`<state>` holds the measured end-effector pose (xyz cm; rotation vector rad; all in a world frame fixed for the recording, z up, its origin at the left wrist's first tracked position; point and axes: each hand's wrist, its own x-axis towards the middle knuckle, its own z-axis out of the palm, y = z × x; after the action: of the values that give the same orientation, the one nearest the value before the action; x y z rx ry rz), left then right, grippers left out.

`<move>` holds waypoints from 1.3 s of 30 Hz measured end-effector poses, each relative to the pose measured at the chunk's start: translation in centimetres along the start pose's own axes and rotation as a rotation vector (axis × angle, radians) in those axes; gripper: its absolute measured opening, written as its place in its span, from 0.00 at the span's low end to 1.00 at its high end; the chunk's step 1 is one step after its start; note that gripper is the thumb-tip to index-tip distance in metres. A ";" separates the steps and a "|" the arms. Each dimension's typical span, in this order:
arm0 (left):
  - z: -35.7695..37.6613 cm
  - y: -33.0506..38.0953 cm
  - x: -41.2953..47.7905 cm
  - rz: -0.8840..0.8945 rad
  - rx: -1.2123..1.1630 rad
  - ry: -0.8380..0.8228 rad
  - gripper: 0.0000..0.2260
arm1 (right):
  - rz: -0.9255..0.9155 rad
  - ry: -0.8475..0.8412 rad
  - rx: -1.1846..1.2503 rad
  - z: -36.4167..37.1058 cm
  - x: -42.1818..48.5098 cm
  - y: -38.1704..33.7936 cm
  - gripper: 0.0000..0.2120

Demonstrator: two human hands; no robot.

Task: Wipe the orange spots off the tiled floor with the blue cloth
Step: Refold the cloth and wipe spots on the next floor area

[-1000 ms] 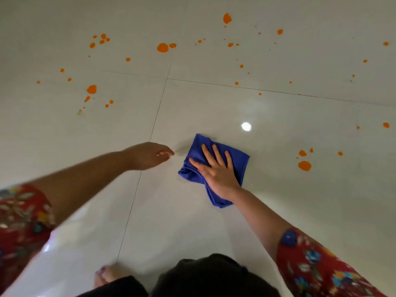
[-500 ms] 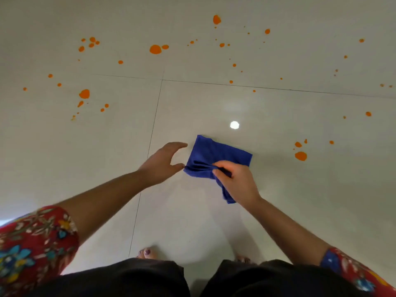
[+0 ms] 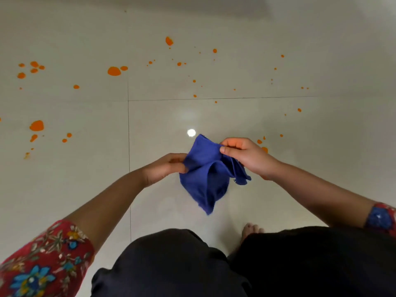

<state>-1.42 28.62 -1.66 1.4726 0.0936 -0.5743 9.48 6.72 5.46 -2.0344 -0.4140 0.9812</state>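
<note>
I've lifted the blue cloth off the tiled floor, where my right hand pressed it flat a moment ago. Now both grips pinch it, my left hand at its left edge and my right at the upper corner, with the cloth hanging between them. I'm probably refolding it. The orange spots are not yet wiped.

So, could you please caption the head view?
Left hand and right hand hold blue cloth; orange spots dot tiled floor.
</note>
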 end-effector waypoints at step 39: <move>2.8 10.4 1.1 0.084 0.708 0.845 0.19 | -0.449 0.395 -0.371 -6.0 1.8 1.1 0.22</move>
<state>3.08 25.48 7.70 2.3222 0.5257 0.1532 15.14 3.88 5.91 -2.2530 -0.8363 0.2310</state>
